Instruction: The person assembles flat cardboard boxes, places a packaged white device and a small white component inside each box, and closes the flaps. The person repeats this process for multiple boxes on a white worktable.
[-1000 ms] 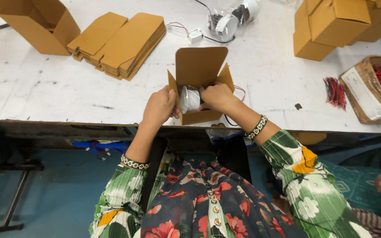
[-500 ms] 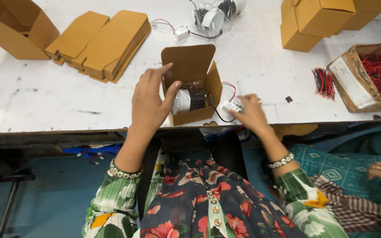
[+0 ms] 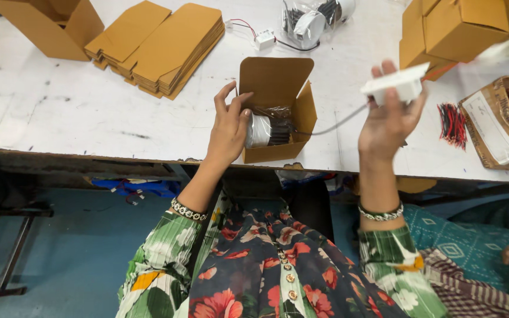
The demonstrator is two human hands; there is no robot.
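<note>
Cardboard box (image 3: 278, 112) w/ lamp, left hand (image 3: 229, 126) steadying; right hand (image 3: 390, 115) lifts prob. driver (image 3: 397, 87).

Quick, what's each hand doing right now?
Left hand: open, fingers resting on the lamp in the box.
Right hand: closed on a white block, raised above the table.

One head-worn view looks steeply down from above, facing forward over the lap onto the near edge of the surface (image 3: 89, 118); close range; no second view.
</note>
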